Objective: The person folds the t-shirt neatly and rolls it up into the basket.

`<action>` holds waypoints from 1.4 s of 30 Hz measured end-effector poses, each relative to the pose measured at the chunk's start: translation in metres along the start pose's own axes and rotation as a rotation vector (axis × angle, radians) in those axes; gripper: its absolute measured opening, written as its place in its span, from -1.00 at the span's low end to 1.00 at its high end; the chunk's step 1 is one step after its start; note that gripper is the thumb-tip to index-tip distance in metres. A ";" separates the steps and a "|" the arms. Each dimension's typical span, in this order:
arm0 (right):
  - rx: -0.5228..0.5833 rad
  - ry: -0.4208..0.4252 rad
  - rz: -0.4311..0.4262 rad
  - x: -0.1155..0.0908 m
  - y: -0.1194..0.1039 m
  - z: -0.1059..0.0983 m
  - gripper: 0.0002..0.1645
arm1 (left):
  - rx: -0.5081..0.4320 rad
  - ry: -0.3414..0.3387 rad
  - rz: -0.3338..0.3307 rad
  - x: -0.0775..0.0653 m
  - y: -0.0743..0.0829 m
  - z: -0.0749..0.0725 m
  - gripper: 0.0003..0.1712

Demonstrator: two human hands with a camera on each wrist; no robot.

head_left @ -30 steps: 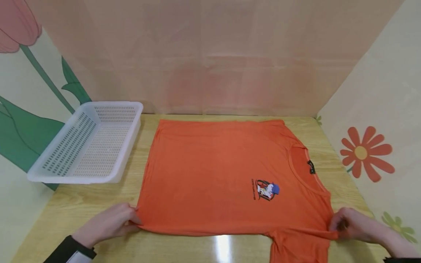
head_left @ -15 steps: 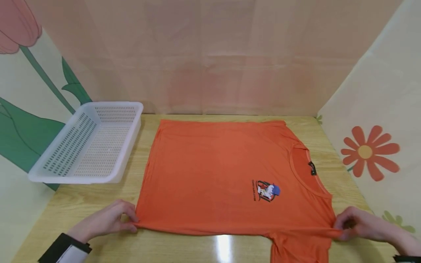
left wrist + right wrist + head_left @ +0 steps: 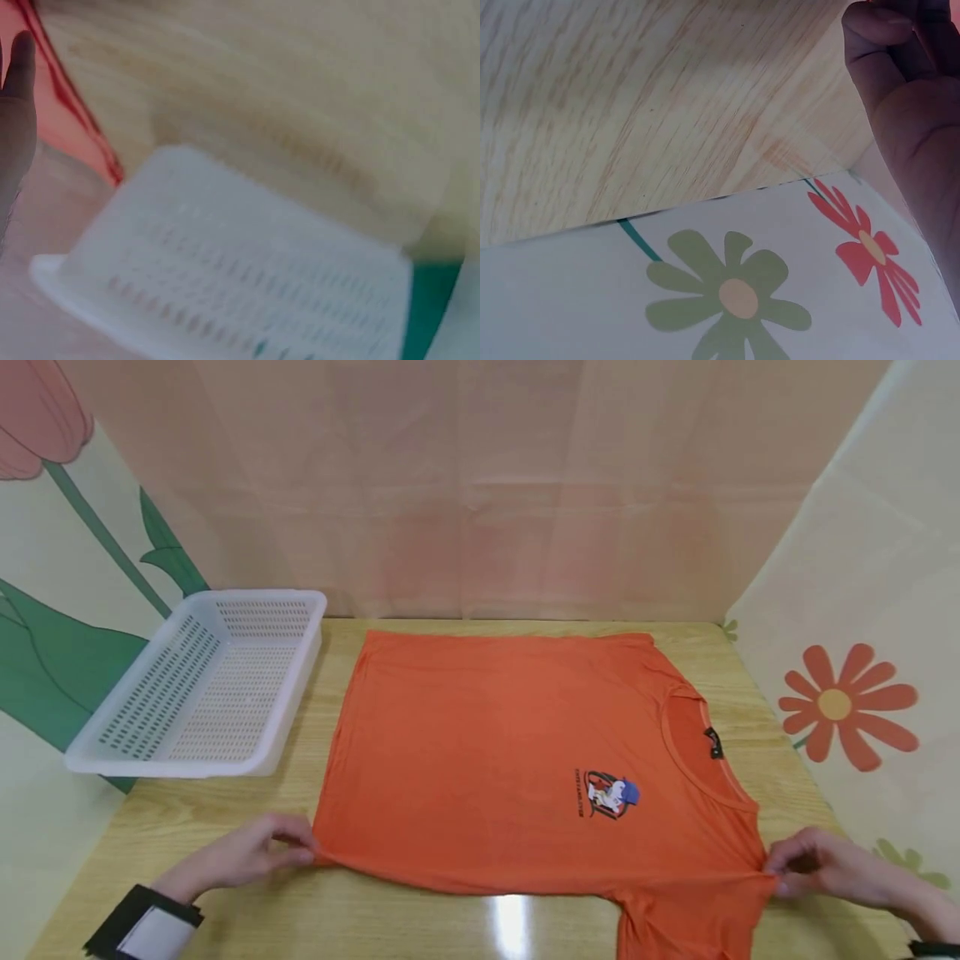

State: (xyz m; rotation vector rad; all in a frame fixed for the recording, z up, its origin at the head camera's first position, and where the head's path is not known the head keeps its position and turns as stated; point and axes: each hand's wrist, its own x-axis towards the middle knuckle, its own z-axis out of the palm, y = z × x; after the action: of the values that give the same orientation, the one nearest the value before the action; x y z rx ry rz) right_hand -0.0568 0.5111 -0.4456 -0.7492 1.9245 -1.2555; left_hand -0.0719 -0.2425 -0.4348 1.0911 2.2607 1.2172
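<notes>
An orange T-shirt (image 3: 480, 743) lies spread sideways across the table, its collar with a black tag toward the right and its hem toward the left. A small printed logo (image 3: 611, 795) shows on its chest. My left hand (image 3: 247, 858) pinches the near corner of the hem between thumb and fingers. At the near shoulder, my right hand (image 3: 832, 870) pinches the cloth and draws it taut to the right. The near sleeve (image 3: 686, 922) hangs toward me, running past the bottom of the head view. In the right wrist view the right fingers are partly cut off.
A white perforated plastic basket (image 3: 273, 752) stands at the left, beyond my left hand. The wooden table (image 3: 405, 931) meets an upright pinkish backdrop (image 3: 517, 510) at the back. Flower-printed panels (image 3: 885, 610) border both sides.
Both hands have shifted slightly outward, the right one farther right with the shoulder cloth, pulling the near edge tighter. The left hand has shifted a little left and away from me. The basket has not moved.
</notes>
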 end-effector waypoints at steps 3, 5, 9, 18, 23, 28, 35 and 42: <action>-0.041 0.059 0.019 -0.001 -0.001 -0.001 -0.71 | -0.121 0.045 -0.093 -0.001 -0.007 -0.002 -0.90; -0.071 0.109 0.033 -0.001 -0.002 -0.001 -0.71 | -0.163 0.069 -0.152 0.000 -0.012 -0.003 -0.90; -0.139 0.218 0.112 -0.002 -0.005 -0.003 -0.75 | -0.167 0.133 -0.251 0.003 -0.014 -0.005 -0.88; -0.385 0.541 0.302 0.004 -0.016 0.002 -0.85 | -0.237 0.400 -0.436 0.016 -0.006 -0.003 -0.63; -0.401 0.639 0.407 0.012 -0.022 0.005 -0.71 | -0.387 0.504 -0.478 0.025 -0.001 0.003 -0.47; -0.370 0.675 0.439 0.016 -0.024 0.003 -0.57 | -0.413 0.568 -0.469 0.033 0.000 0.006 -0.47; -0.305 0.723 0.464 0.024 -0.024 0.001 -0.50 | -0.322 0.678 -0.493 0.046 0.000 0.005 -0.58; -0.332 0.746 0.520 0.035 -0.025 -0.004 -0.41 | -0.066 0.768 -0.534 0.062 -0.008 0.003 -0.66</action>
State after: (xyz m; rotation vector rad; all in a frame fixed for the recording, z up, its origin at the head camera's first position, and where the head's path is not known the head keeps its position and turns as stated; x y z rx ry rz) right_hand -0.0777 0.4772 -0.4301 0.1379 2.7329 -0.9525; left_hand -0.1132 -0.1963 -0.4398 -0.0844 2.7370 1.6063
